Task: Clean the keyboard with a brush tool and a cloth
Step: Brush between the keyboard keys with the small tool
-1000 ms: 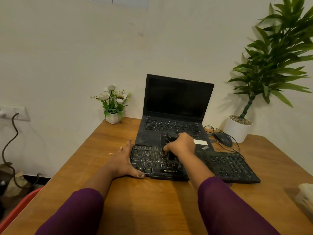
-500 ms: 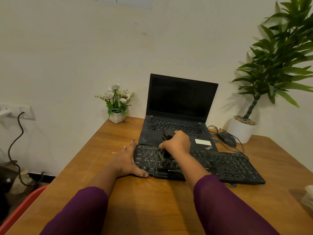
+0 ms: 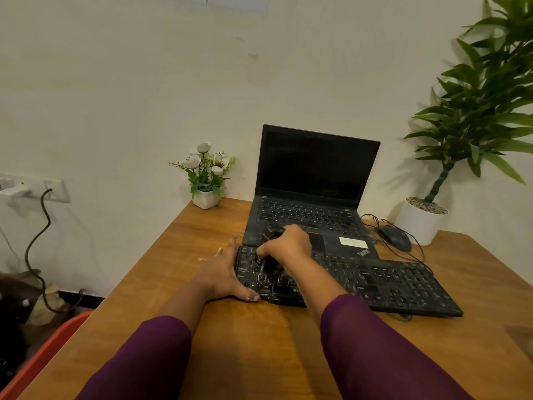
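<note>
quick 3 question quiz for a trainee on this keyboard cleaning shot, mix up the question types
1. The right hand grips: a) mouse b) brush c) nothing
2. True or false: the left hand is curled into a fist.
3. Fill in: the brush is on the keyboard's ___ end.
Key: 1 b; 2 false; 3 left

Black brush tool (image 3: 270, 264) in right hand (image 3: 284, 245) on keyboard (image 3: 389, 281) (left hand (image 3: 222, 272) at its edge)
</note>
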